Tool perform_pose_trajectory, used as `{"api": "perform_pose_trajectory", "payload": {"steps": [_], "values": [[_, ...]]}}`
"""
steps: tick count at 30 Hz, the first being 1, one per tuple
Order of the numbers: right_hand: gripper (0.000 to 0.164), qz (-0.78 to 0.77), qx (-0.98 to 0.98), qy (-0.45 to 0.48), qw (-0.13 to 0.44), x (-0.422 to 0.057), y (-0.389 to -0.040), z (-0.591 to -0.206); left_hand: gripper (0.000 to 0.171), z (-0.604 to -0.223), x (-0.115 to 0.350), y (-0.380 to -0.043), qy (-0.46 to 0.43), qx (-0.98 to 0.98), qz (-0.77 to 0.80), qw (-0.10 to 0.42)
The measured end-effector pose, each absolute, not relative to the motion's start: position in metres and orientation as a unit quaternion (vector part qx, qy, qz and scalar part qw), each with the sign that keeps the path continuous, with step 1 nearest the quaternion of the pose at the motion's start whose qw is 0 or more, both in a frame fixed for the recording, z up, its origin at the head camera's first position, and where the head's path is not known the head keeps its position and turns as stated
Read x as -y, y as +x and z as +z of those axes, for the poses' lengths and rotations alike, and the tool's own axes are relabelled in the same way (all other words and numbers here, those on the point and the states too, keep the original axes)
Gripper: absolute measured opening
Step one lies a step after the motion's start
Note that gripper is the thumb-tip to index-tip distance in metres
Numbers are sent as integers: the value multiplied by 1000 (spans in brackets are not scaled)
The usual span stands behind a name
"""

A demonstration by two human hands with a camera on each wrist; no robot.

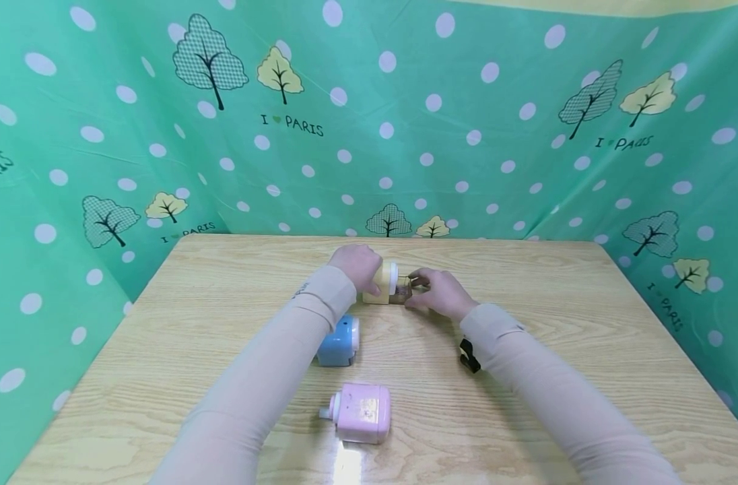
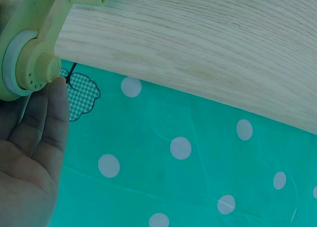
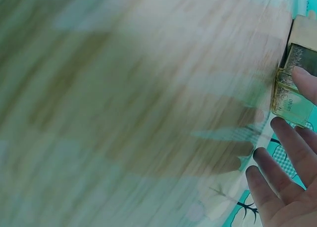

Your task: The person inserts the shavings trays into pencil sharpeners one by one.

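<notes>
My left hand (image 1: 358, 269) grips a yellow crank pencil sharpener (image 1: 383, 288) near the back of the table, thumb across its near side. Its crank handle and round dial (image 2: 29, 71) show in the left wrist view, with my fingertips up against the dial. On the sharpener's right, a see-through shavings drawer (image 1: 400, 291) sticks out of the body. My right hand (image 1: 440, 294) pinches that drawer between thumb and fingers. Shavings cling inside its clear walls in the right wrist view, where my thumb (image 3: 304, 83) lies over it.
A blue sharpener (image 1: 337, 342) lies beside my left forearm, and a pink sharpener (image 1: 363, 412) lies nearer the front. Partly under my right sleeve is a small black object (image 1: 469, 356). A green dotted curtain (image 1: 405, 135) stands behind the wooden table (image 1: 254, 269).
</notes>
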State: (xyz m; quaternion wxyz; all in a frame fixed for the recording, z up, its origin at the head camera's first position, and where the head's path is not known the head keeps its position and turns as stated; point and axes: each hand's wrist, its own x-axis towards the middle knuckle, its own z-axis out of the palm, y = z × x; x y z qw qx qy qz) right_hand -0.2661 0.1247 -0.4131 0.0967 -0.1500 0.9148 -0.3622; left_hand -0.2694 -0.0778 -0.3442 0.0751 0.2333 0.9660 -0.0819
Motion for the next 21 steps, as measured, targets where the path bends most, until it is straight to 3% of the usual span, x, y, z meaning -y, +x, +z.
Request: {"api": "perform_pose_trajectory", "payload": {"steps": [21], "values": [[66,-365,-913,-156,95,-117,-267,-414,49,-342,78,-268,234,-965,-84,77]]}}
